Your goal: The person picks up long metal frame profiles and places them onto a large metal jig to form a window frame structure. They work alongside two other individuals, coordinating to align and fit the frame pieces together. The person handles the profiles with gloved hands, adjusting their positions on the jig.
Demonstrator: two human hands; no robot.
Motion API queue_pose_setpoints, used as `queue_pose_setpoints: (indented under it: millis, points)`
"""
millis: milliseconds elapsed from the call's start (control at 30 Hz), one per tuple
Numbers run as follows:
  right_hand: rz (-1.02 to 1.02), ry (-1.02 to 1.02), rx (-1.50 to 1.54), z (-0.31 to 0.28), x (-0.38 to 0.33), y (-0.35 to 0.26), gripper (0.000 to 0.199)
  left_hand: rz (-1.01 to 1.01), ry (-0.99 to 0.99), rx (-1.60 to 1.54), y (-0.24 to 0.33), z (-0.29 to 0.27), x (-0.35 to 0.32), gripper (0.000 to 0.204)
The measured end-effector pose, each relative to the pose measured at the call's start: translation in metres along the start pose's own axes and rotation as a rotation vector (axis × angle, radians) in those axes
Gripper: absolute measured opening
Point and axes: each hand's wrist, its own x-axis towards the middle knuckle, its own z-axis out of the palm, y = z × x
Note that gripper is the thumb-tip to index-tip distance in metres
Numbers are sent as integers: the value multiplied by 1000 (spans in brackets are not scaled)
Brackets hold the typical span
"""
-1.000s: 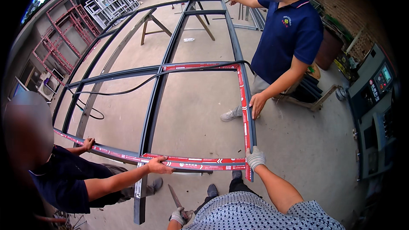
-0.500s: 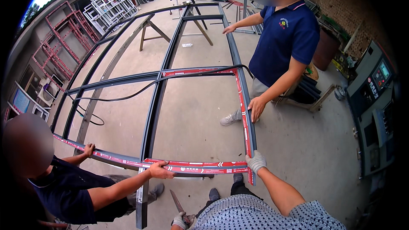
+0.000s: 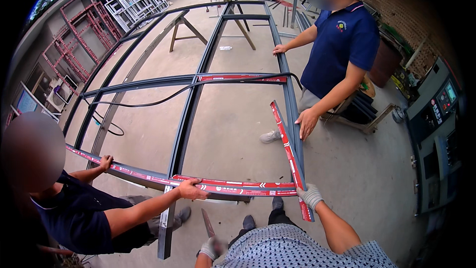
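My right hand [image 3: 310, 196], in a pale knitted glove, is closed around the near end of a narrow strip with red film [image 3: 284, 141]. The strip slants across the near right corner of a large dark metal window frame [image 3: 189, 114], its far end apart from the right side bar. My left hand [image 3: 210, 250], also gloved, is low near my body, closed on the handle of a hand tool with a long tapered blade [image 3: 208, 223], possibly a saw. The handle is blurred. More red film covers the frame's near bar [image 3: 238, 188] and part of a crossbar.
A co-worker at left [image 3: 74, 213] has both hands on the near bar. Another co-worker at right [image 3: 339, 44] touches the right side bar. A black cable [image 3: 163, 103] crosses the frame. Trestles [image 3: 187, 37] stand beneath it. A grey machine cabinet [image 3: 436, 134] is far right.
The red-film strip's far end has swung left, away from the right side bar it lay along. My right hand and the strip's near end have shifted slightly right. The whole view has shifted.
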Motion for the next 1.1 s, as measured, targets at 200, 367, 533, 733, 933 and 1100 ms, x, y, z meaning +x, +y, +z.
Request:
queue_pose_setpoints:
  millis: [200,367,533,733,933,1100]
  points:
    - [-25,-68,-51,-12,-29,0,29,59,-134,71,1,-2,-5,44]
    - [-89,-102,-102,-9,-58,21,30,179,-115,255,10,2,1,47]
    - [-139,-117,-69,1,-75,37,28,181,-222,312,13,10,9,46]
    - [-59,-12,-329,-5,-53,69,43,95,-182,-17,10,71,-35,46]
    - [-166,37,-450,-7,-66,36,40,180,-257,-92,-15,118,-40,42]
    - [-243,-95,-391,-16,-74,28,44,137,-221,-82,-54,174,-61,17]
